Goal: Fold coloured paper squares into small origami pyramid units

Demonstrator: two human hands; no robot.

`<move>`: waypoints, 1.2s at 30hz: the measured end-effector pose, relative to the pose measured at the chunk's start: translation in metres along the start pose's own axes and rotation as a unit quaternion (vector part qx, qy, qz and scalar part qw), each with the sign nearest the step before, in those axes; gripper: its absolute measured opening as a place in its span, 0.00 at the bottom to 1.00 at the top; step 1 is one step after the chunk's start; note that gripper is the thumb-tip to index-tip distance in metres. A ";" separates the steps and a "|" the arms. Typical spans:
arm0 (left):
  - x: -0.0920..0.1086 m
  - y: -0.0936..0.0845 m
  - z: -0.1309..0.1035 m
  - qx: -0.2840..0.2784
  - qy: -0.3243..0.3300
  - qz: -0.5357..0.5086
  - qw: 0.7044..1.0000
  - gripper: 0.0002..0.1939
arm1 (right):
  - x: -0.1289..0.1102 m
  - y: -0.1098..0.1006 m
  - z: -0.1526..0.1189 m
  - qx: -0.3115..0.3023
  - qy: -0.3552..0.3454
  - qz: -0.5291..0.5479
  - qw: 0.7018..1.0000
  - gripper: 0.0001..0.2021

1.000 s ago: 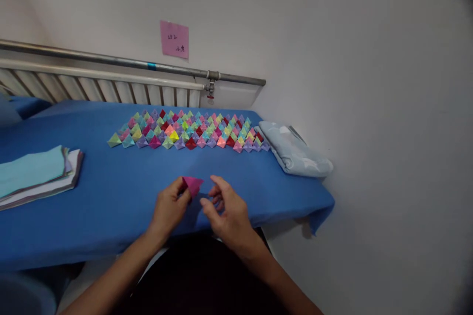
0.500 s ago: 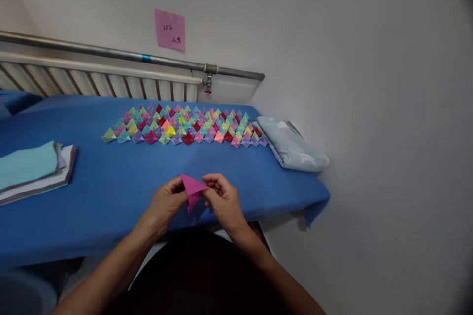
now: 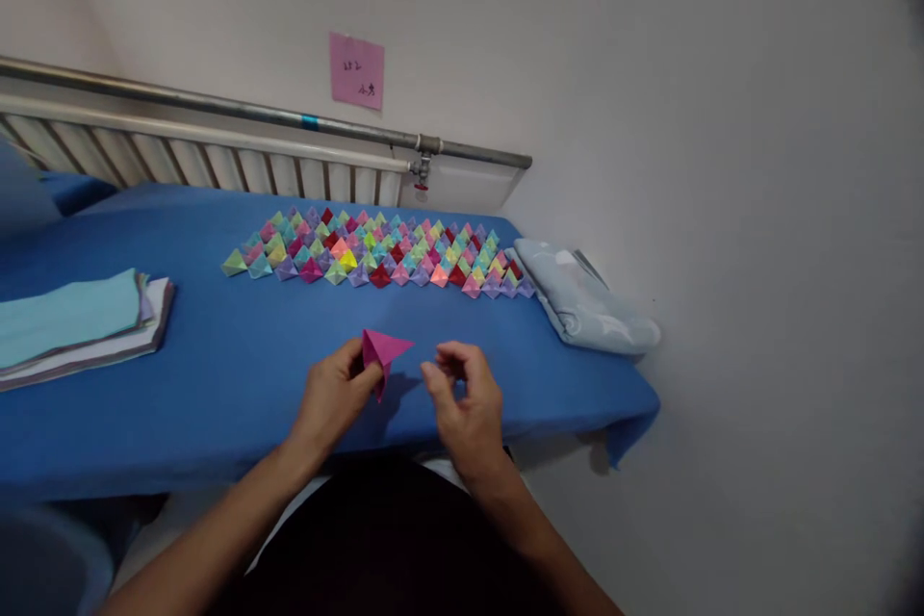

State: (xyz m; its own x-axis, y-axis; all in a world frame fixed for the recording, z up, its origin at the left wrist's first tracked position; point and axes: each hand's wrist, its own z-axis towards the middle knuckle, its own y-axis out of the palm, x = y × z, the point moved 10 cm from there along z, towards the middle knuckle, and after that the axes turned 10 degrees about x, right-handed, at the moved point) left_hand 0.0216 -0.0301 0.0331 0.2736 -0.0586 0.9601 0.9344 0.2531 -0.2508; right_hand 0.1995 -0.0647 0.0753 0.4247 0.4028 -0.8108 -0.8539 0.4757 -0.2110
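My left hand (image 3: 334,397) pinches a folded magenta origami paper piece (image 3: 384,351) between thumb and fingers, above the blue cloth. The paper's pointed tip sticks out to the right. To the right of it, my right hand (image 3: 466,395) is apart from the paper, fingers curled, with a gap between thumb and fingertips and nothing held. Beyond both hands, rows of small folded paper pieces (image 3: 379,276) in many colours lie on the blue cloth-covered table (image 3: 238,356).
At the left lies a stack of paper sheets (image 3: 72,313), turquoise on top. A folded grey-blue patterned cloth (image 3: 588,298) lies at the right end. Behind the table run a radiator (image 3: 180,164) and a metal pipe (image 3: 238,111); a pink note (image 3: 357,72) is on the wall.
My right hand has let go of the magenta paper and moved off to the right. My left hand keeps hold of it. The view has shifted slightly.
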 end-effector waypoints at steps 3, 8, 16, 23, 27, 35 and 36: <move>0.020 -0.004 -0.003 0.041 0.095 0.069 0.992 0.06 | -0.031 0.017 -0.005 -0.056 -0.123 -0.061 0.989 0.07; 0.040 -0.005 -0.011 0.096 0.216 0.123 0.964 0.06 | -0.030 0.041 0.002 -0.071 -0.153 -0.130 0.977 0.09; 0.053 -0.009 -0.022 0.150 0.316 0.165 0.922 0.09 | -0.034 0.044 0.009 -0.061 -0.189 -0.112 0.974 0.08; 0.068 -0.012 -0.036 0.181 0.390 0.181 0.885 0.09 | -0.041 0.038 0.011 -0.035 -0.204 -0.097 0.973 0.05; 0.073 -0.013 -0.041 0.188 0.413 0.184 0.872 0.09 | -0.040 0.037 0.009 -0.041 -0.207 -0.078 0.974 0.05; 0.081 -0.019 -0.043 0.158 0.380 0.105 0.905 0.06 | -0.042 0.027 0.001 -0.015 -0.242 -0.044 0.969 0.07; 0.083 -0.019 -0.044 0.156 0.378 0.100 0.907 0.06 | -0.044 0.025 0.000 -0.009 -0.247 -0.036 0.968 0.07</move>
State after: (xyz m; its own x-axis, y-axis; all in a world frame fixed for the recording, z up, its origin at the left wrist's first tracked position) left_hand 0.0366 -0.0825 0.1116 0.6195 -0.5960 0.5109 0.7705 0.5864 -0.2501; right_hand 0.1595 -0.0705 0.1052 0.5723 0.6955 -0.4345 -0.8195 0.5053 -0.2704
